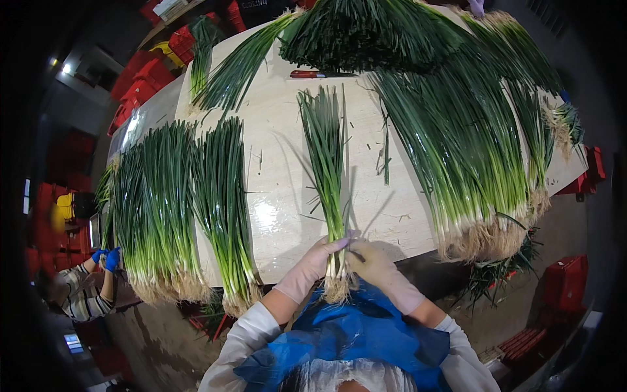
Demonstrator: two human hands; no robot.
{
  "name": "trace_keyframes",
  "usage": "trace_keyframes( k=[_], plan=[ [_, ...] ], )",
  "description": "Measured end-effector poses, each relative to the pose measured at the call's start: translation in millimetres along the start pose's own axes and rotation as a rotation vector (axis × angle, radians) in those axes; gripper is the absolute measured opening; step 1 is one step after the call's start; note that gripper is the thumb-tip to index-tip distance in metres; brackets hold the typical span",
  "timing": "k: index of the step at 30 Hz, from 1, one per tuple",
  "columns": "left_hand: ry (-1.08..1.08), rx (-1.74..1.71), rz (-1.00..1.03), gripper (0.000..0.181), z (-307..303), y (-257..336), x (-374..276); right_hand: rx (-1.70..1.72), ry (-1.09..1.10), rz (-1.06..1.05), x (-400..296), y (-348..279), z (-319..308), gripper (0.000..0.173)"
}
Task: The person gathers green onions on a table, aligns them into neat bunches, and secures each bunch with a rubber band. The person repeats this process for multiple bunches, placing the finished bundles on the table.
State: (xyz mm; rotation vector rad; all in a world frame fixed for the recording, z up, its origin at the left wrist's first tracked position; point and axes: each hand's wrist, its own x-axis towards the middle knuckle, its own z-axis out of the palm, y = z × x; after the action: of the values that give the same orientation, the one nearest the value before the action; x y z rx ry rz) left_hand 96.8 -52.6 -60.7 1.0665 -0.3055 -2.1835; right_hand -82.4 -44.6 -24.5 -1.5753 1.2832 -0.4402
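Note:
A small bunch of spring onions (327,161) lies before me, leaves pointing away and whiskery roots hanging over the table's near edge. My gloved left hand (321,257) is closed around its pale stems just above the roots. On the bunch's right side, my gloved right hand (370,262) is at the stems with its fingers bent; whether it pinches anything there is hidden. To the left lies another bunch of spring onions (223,196), beside a wider row of them (159,196). A large pile of spring onions (470,161) covers the right side, roots toward me.
A red-handled knife (306,74) lies beyond my bunch, below a tall heap of spring onions (367,36). Loose leaf scraps (385,161) are scattered on the pale tabletop (279,206). At far left works a person in blue gloves (111,258). Red crates (563,284) stand around.

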Motion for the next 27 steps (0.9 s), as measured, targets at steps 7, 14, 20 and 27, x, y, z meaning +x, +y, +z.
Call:
trace_keyframes(
  k=[7, 14, 20, 27],
  plan=[
    [0.147, 0.054, -0.028, 0.056, 0, 13, -27, -0.255, -0.008, 0.285, -50, 58, -83, 0.020],
    [0.346, 0.330, 0.046, 0.056, -3, 11, -51, -0.458, -0.280, 0.277, -84, 49, -123, 0.053],
    [0.264, 0.280, -0.007, 0.045, 10, -3, -72, 0.573, -0.134, 0.211, 30, 4, -27, 0.057],
    [0.192, 0.536, -0.090, 0.059, -29, -4, -93, 1.405, -0.135, 0.472, 132, 11, 71, 0.036]
  ],
)
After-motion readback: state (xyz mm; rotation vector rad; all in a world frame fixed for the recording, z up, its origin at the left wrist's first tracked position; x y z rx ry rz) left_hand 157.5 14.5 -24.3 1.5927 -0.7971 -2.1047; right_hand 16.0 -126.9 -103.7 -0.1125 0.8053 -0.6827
